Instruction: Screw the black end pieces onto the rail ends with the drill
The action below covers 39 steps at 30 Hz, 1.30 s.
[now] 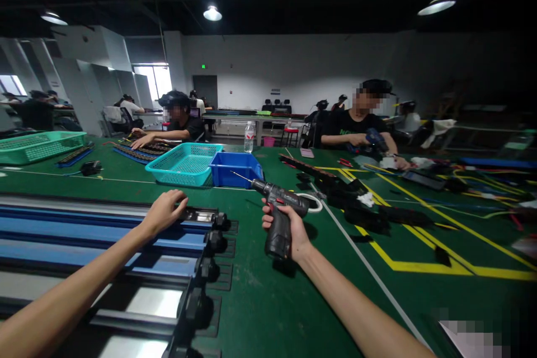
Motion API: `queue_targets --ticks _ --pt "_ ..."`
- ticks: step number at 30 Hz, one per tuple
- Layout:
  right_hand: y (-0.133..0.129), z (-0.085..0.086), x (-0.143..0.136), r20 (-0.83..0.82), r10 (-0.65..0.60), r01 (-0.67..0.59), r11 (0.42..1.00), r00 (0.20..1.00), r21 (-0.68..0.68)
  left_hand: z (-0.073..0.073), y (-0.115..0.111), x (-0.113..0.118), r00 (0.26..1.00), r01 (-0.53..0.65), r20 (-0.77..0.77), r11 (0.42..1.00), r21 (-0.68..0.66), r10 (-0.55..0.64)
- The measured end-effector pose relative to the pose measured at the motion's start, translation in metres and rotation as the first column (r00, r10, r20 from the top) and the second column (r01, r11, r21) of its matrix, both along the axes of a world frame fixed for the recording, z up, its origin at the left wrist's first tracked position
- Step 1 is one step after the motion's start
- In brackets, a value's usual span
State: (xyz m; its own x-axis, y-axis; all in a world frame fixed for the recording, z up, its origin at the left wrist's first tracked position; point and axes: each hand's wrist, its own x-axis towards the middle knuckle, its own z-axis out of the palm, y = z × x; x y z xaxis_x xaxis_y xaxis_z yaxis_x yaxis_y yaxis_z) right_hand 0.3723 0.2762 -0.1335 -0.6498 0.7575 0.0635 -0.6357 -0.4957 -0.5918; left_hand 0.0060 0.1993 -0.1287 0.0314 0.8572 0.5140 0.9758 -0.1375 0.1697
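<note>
In my right hand (289, 229) is a black cordless screwdriver (279, 232), its grip wrapped by my fingers. Its long thin bit points up and left, in front of the blue bin (236, 170). My left hand (166, 211) lies over the far edge of a row of long blue and silver metal profiles (104, 235), close to their right ends. Its fingers are loosely bent and apart from any object I can make out; the fingertips are partly hidden. Black fittings (216, 240) line the right ends of the profiles.
A turquoise basket (187, 162) adjoins the blue bin, with a green basket (42, 146) at far left. A water bottle (249, 137) stands behind. Dark strips and cables (356, 196) lie at right on the green table (251, 302). Two co-workers (364, 123) sit across.
</note>
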Motion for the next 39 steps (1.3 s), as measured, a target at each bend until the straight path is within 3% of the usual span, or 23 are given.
queue_targets --ticks 3,6,10,14,19,27,39 --pt "0.009 -0.017 0.001 -0.047 0.021 -0.024 0.997 0.999 -0.068 0.005 -0.002 0.016 0.997 0.082 -0.001 0.996 0.019 -0.082" --pt "0.013 -0.028 0.005 -0.018 0.021 -0.022 0.995 1.0 -0.097 0.009 -0.003 0.036 0.983 0.167 0.095 0.982 -0.09 -0.158" --pt "0.016 -0.034 0.007 0.027 0.016 -0.013 0.992 1.0 -0.122 0.012 -0.002 0.064 0.941 0.225 0.311 0.936 -0.27 -0.136" --pt "0.02 -0.036 0.005 0.039 0.028 -0.022 0.988 0.999 -0.156 0.01 0.006 0.081 0.894 0.242 0.441 0.909 -0.338 -0.074" --pt "0.024 -0.038 0.004 0.037 0.031 -0.024 0.98 0.999 -0.197 0.001 0.021 0.081 0.836 0.22 0.547 0.894 -0.391 0.034" --pt "0.027 -0.038 0.003 0.018 0.027 -0.022 0.972 0.999 -0.233 -0.007 0.031 0.084 0.784 0.212 0.613 0.887 -0.41 0.096" --pt "0.023 -0.028 0.005 0.029 0.014 -0.005 0.958 0.999 -0.286 -0.007 0.029 0.088 0.722 0.255 0.687 0.893 -0.37 0.079"
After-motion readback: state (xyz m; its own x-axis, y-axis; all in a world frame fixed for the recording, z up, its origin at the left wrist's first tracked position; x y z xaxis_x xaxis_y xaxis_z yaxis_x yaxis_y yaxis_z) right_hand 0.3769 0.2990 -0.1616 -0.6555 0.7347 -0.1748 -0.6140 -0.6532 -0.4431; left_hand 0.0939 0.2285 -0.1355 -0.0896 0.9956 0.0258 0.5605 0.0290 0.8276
